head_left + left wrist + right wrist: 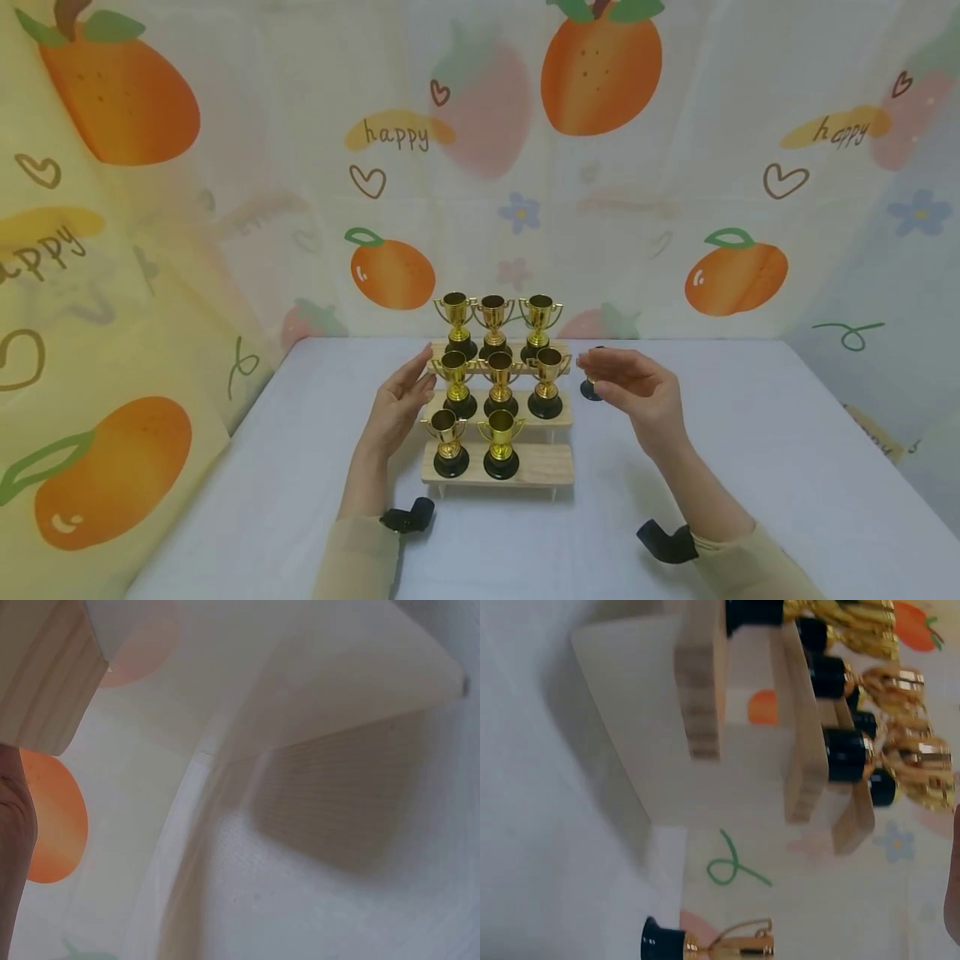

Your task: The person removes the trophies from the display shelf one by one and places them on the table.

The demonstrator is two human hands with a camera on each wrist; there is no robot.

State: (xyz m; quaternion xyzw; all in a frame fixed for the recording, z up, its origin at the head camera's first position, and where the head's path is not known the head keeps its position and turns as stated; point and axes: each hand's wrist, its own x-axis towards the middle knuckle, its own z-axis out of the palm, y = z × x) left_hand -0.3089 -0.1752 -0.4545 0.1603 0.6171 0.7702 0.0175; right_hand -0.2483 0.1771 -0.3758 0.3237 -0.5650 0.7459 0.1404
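Observation:
A three-tier wooden rack [546, 468] holds small gold trophy cups on black bases: three on the back tier, three on the middle tier and two on the front tier, left trophy [449, 461] and middle trophy [501, 462]. At the rack's left side is my left hand [393, 408], its fingers extended near the upper tiers; whether they touch is unclear. My right hand [637, 396] hovers right of the rack with loosely bent fingers, partly hiding a lone trophy [590, 390] on the table. In the right wrist view that trophy [664, 945] stands apart from the rack with no fingers around it.
A white cloth covers the table [300, 467]. Behind and at the sides hangs a fruit-print curtain [480, 217]. Clear side panels [630, 697] hold up the rack's tiers. The front tier's right end bears no trophy.

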